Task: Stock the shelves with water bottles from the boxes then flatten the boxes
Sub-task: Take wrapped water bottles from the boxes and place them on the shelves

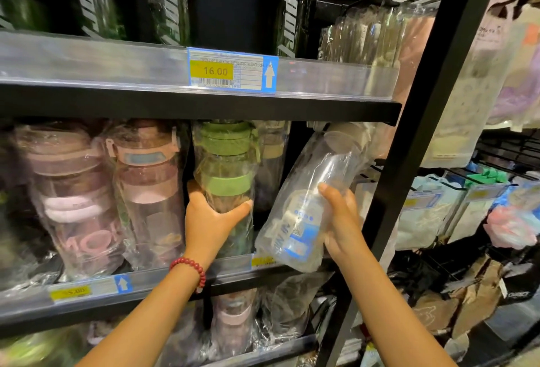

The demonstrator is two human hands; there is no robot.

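the bottle (223, 179) in the left hand (210, 220) has a green lid and band; left of it stand pink-lidded bottles (146, 179). the right hand (340, 217) holds a clear bottle (304, 208) with a blue-and-white label. a red bead bracelet (190, 270) circles the left wrist.

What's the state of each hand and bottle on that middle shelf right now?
left hand: grips the green bottle low on its body.
green bottle: upright on the shelf, plastic-wrapped.
right hand: holds the clear bottle.
clear bottle: tilted, top leaning right, base at the shelf edge, wrapped, not yet seated.
pink bottles: upright, wrapped, untouched.
middle shelf: stocked along its left side.
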